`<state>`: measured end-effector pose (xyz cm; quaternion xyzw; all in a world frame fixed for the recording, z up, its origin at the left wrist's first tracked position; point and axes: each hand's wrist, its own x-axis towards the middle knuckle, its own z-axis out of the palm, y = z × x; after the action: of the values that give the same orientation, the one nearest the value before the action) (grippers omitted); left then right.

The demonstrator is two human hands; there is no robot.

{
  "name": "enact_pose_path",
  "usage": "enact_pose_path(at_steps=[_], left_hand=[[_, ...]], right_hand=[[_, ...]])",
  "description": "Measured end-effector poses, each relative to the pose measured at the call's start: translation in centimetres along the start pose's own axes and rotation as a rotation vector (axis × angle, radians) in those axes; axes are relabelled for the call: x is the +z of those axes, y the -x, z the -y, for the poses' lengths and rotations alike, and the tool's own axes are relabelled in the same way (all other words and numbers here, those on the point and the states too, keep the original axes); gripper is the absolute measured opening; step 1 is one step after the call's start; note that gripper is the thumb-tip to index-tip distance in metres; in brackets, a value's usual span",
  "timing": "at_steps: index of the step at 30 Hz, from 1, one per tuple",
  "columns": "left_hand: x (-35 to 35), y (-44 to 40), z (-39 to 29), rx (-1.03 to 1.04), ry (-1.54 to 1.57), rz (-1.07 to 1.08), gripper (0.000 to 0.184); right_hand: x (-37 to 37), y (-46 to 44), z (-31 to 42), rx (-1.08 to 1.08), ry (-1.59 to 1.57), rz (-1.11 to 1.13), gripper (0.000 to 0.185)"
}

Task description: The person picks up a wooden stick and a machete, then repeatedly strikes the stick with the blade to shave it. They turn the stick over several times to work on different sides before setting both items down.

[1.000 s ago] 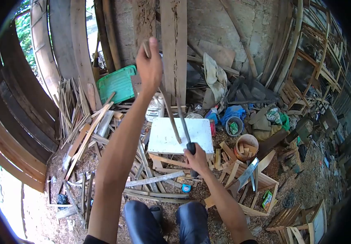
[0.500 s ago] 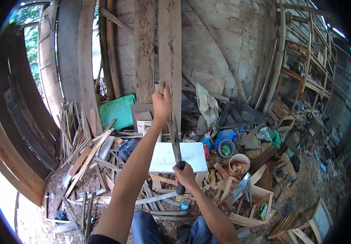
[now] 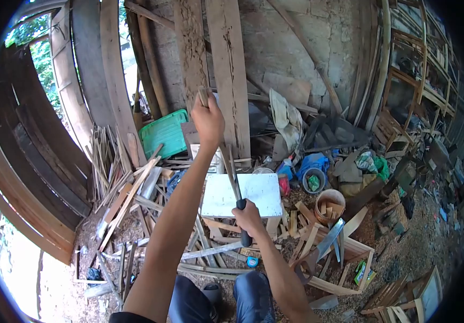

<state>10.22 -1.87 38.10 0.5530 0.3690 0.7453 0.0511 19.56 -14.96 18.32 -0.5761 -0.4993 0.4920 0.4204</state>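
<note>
My left hand (image 3: 208,123) is raised in front of the upright boards, closed around the upper part of a thin wooden strip (image 3: 224,159). Lower down, over the front of a small white-topped table (image 3: 261,188), my right hand (image 3: 249,218) grips the black handle of a machete (image 3: 246,237). Its narrow blade points up and away, nearly edge-on to me. Strip and blade run close side by side above my right hand; whether they touch I cannot tell. The strip's lower end is hard to make out near the handle.
Wood scraps (image 3: 129,210) litter the ground at left. To the right are a bucket of wood pieces (image 3: 330,207), a handsaw (image 3: 326,245) and a wooden frame (image 3: 345,290). A blue tape measure (image 3: 252,261) lies near my feet. A green plastic lid (image 3: 164,134) leans behind.
The view has shifted slightly, so the surroundings sit further right and higher. My left hand has moved a little left against the boards with the strip. Both hands keep their holds.
</note>
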Motion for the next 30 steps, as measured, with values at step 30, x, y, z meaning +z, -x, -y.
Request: enact_pose_path(at_steps=[30], left_hand=[[-7.2, -1.8, 3.3, -0.081, 0.114, -0.174, 0.036]], right_hand=[[2.4, 1.9, -1.0, -0.290, 0.363, -0.091, 0.028]])
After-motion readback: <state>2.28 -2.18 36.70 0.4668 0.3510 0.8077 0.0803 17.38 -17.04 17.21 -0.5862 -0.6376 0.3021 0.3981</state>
